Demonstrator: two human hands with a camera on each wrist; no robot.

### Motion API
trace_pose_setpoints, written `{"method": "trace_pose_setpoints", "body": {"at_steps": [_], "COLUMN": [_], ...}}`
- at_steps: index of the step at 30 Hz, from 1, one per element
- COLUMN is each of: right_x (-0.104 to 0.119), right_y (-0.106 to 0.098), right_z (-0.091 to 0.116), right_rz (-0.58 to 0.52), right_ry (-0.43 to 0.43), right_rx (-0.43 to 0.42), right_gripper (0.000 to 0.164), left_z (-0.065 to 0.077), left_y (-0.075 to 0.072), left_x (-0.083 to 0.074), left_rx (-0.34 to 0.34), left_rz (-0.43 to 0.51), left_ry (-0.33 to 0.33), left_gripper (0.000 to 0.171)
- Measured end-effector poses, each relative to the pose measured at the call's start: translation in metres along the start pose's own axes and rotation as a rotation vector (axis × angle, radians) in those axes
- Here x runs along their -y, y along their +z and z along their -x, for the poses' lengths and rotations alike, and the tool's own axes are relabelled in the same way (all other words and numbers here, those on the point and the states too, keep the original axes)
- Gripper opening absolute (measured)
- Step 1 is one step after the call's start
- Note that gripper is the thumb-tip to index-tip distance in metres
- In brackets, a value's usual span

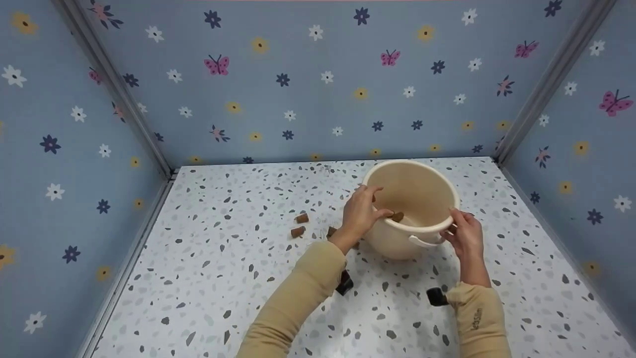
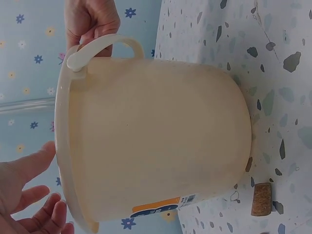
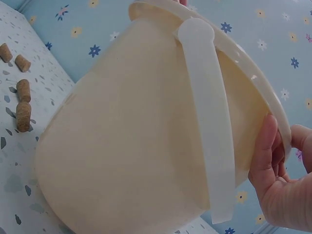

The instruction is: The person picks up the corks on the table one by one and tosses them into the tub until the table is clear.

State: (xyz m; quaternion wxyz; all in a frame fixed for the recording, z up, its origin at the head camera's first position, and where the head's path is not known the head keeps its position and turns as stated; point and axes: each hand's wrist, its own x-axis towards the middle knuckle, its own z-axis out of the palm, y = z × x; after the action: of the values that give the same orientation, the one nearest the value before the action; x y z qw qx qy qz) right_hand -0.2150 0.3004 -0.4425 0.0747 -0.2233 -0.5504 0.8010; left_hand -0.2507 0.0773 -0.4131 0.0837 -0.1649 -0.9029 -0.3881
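A cream plastic bucket (image 1: 397, 243) with a white handle (image 3: 207, 112) is on the speckled surface, its mouth facing up toward the head camera. At its left rim is my left hand (image 1: 360, 211), thumb and fingers reaching over the edge; in the left wrist view they are loosely spread. My right hand (image 1: 464, 231) pinches the right side of the rim, thumb on top and fingers curled beneath. A brown piece (image 1: 397, 217) shows inside the bucket near the left thumb. Beside the bucket lies a cork (image 2: 262, 199).
Several corks, among them one cork (image 1: 302, 218) and another cork (image 1: 297, 231), lie left of the bucket, some partly behind my left wrist. Blue flowered panels (image 1: 318, 99) enclose the back and both sides. Black devices (image 1: 437, 297) sit at both wrists.
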Motion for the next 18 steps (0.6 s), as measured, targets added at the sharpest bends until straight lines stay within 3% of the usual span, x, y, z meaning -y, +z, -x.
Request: {"method": "trace_pose_setpoints", "body": {"at_steps": [18], "right_x": [0.000], "right_y": [0.002], "right_z": [-0.002], "right_rz": [0.038], "right_ry": [0.019], "right_rx": [-0.043], "right_gripper": [0.019], "left_z": [0.009], "left_y": [-0.013], "left_x": [0.009], "left_rx": [-0.027], "left_rz": [0.063], "left_ry": [0.006], "left_gripper": [0.052]}}
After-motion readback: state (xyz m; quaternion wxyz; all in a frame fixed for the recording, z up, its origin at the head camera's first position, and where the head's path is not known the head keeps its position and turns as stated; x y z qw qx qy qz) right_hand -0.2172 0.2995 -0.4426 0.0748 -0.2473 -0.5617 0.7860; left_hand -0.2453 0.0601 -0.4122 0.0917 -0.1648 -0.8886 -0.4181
